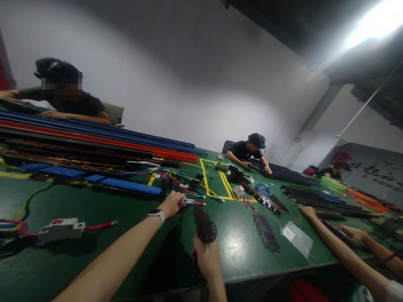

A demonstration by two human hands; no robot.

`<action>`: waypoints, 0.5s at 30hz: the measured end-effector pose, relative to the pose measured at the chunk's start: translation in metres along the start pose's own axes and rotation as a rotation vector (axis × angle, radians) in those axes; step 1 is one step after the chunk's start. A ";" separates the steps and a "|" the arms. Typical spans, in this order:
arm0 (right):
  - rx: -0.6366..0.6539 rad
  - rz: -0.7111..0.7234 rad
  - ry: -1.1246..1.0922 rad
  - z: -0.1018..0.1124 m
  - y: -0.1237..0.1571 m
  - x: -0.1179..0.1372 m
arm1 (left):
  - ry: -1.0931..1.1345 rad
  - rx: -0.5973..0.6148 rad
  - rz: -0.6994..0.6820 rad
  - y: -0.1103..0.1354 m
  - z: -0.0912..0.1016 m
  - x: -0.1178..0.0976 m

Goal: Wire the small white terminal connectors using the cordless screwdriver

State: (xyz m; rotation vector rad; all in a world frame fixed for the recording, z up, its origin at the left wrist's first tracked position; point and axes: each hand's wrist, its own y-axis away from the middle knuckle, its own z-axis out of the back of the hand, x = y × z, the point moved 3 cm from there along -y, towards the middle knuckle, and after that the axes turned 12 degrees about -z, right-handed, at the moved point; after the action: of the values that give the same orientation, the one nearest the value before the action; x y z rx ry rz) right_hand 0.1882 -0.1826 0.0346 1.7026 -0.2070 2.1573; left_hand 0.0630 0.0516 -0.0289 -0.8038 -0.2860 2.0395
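Starting wide: a big green table under both hands. Far beyond the left hand, a long stack of blue, red and black rails. Off to the right of the right hand, a co-worker's arm laid along the table edge, near a clear plastic bag. Well out to the left of the left hand, a white circuit breaker with a red lead. Just past the left hand, a blue terminal strip beside a tangle of coloured wires.

Now in close: right hand wrapped shut round the handle of a black electric screwdriver, nose aimed up and away toward the left hand. Probably rigid and fairly weighty; best gripped by the handle, as here. Left hand, watch on the wrist, fingers pinched on a small white-and-blue connector, red wire tip poking out beyond. Likely light and easy to let slip; lead soft, so better pinched on the hard body than on the wire.
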 end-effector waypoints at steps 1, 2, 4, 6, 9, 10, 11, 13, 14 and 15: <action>0.003 0.001 0.001 0.000 0.001 0.001 | 0.003 0.004 0.005 0.000 0.000 0.000; 0.004 0.001 -0.002 0.000 0.001 0.003 | 0.007 0.006 0.008 0.000 0.000 0.000; 0.003 0.000 -0.005 0.000 0.002 0.004 | 0.011 0.005 0.007 0.000 0.000 0.001; -0.004 0.002 -0.003 0.000 0.002 0.004 | 0.010 0.003 0.004 0.000 0.000 0.001; -0.022 0.004 0.000 0.000 0.002 0.003 | 0.004 0.004 0.012 0.000 0.000 0.001; -0.024 -0.002 0.000 0.000 0.002 0.003 | 0.004 0.004 0.016 0.000 0.000 0.000; -0.023 -0.008 0.000 0.000 0.002 0.003 | 0.005 0.004 0.020 0.000 0.001 0.000; -0.017 -0.018 0.006 -0.001 0.002 0.003 | 0.012 0.006 0.025 0.000 0.002 -0.001; -0.016 -0.020 0.013 -0.001 0.002 0.004 | 0.015 0.007 0.024 0.000 0.002 -0.002; -0.018 -0.021 0.022 -0.001 0.003 0.004 | 0.016 0.008 0.022 0.000 0.002 -0.002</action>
State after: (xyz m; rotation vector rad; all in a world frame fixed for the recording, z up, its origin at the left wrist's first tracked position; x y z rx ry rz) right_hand 0.1856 -0.1839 0.0389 1.6628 -0.2012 2.1521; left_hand 0.0624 0.0502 -0.0264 -0.8213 -0.2611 2.0523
